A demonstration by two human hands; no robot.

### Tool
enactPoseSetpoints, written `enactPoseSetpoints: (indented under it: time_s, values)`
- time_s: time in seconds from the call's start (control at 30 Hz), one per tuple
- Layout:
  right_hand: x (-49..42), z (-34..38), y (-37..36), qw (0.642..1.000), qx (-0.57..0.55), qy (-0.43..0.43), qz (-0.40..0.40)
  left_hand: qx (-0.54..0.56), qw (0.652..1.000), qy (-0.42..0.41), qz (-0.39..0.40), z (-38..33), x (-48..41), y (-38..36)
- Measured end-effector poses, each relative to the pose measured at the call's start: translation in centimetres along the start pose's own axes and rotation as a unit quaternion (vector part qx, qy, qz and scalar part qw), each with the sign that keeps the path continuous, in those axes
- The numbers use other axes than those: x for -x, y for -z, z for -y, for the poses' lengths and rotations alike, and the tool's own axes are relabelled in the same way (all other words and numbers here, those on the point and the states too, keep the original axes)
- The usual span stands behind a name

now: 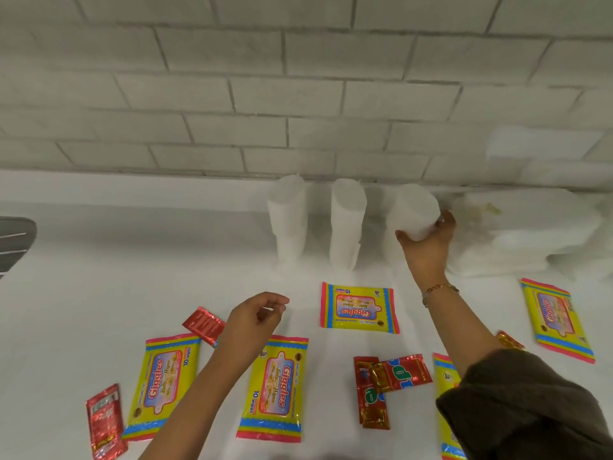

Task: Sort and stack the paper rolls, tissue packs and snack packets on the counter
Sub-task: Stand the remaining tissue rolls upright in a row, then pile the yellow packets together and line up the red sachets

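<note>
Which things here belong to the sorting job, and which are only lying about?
Job: three paper rolls, one in the right hand; yellow wipes packs; red snack packets.
Lying about: dark grey object at the left edge; white heap at the right, unclear.

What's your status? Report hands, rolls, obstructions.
Right hand gripping rightmost paper roll. Left hand empty, loosely curled. Two rolls upright alongside. Wipes packs, red sachets scattered in front, none blocking.
</note>
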State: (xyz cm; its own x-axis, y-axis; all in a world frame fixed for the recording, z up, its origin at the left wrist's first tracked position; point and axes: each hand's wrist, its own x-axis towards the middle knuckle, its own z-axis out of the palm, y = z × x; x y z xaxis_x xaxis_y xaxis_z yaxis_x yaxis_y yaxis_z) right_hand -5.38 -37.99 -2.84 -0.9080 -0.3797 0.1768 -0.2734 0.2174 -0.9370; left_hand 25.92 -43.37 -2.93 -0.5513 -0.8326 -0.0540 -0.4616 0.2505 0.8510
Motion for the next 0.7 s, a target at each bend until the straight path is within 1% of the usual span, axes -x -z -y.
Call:
enactPoseSetpoints:
  time_s: [0.1,0.17,0.23,0.3,0.33,0.4,0.47,0.53,0.6,0.7]
  values:
    - [2.4,0.2,0.5,1.000,-0.004,-0.010,-0.008,0.004,1.000,-0.005,0.012,0.3,-0.2,0.5]
    - [4.8,0.3,0.7,1.000,-0.009,-0.025,0.006,-0.003,1.000,-0.013,0.018,0.5,-0.3,0.4]
    - [7.8,0.1,0.7,0.998,0.001,-0.056,0.032,-0.006,0.999,-0.017,0.032,0.8,-0.1,0.1]
    - [10.9,-0.8,0.4,0.993,0.027,-0.076,0.083,-0.019,0.998,-0.015,0.053,1.4,0.3,0.0]
    - [12.4,-1.3,0.2,0.990,0.050,-0.073,0.113,-0.026,0.998,-0.014,0.063,1.7,0.6,-0.1]
    - [15.0,-2.3,-0.4,0.977,0.120,-0.023,0.173,-0.040,0.996,-0.013,0.083,2.2,1.3,0.0]
    - [16.6,-3.1,-1.0,0.954,0.194,0.036,0.226,-0.055,0.993,-0.020,0.105,2.8,2.1,0.0]
    - [17.5,-3.6,-1.7,0.929,0.253,0.059,0.263,-0.092,0.986,-0.029,0.134,3.4,3.1,-0.1]
    - [18.0,-3.7,-2.5,0.915,0.297,0.061,0.266,-0.143,0.974,-0.047,0.171,4.1,4.3,-0.2]
    - [18.2,-3.4,-3.5,0.900,0.347,0.063,0.256,-0.209,0.941,-0.095,0.250,5.4,6.4,-0.4]
